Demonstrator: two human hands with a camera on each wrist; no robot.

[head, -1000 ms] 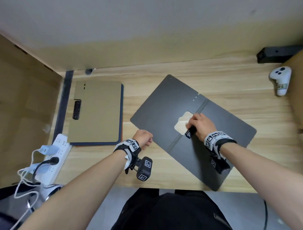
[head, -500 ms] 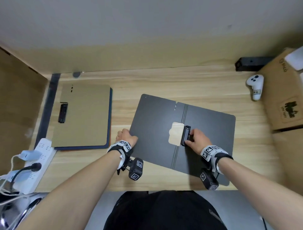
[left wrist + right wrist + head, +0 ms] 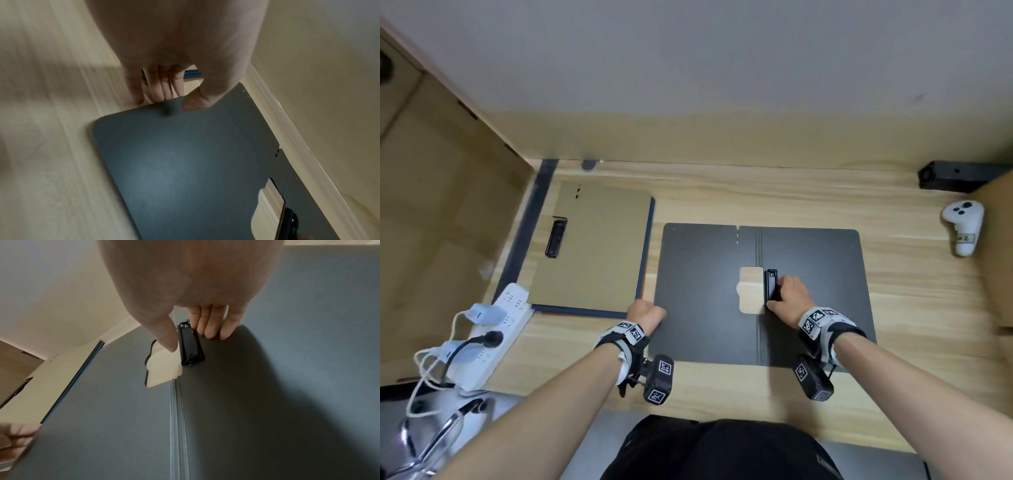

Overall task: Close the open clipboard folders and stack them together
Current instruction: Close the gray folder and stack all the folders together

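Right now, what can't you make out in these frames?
- Left hand fingertips: in the left wrist view they go under the grey folder edge, hidden by the cover.
- Right hand grip on the clip: covered by the hand's back in the head view.
- Tan folder inside: closed.
- Controller label: too small to read.

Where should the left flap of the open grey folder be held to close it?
On its outer left edge, from the left, as the left hand pinches the grey folder now: this thin free edge lies farthest from the centre spine, so it probably swings over easiest.
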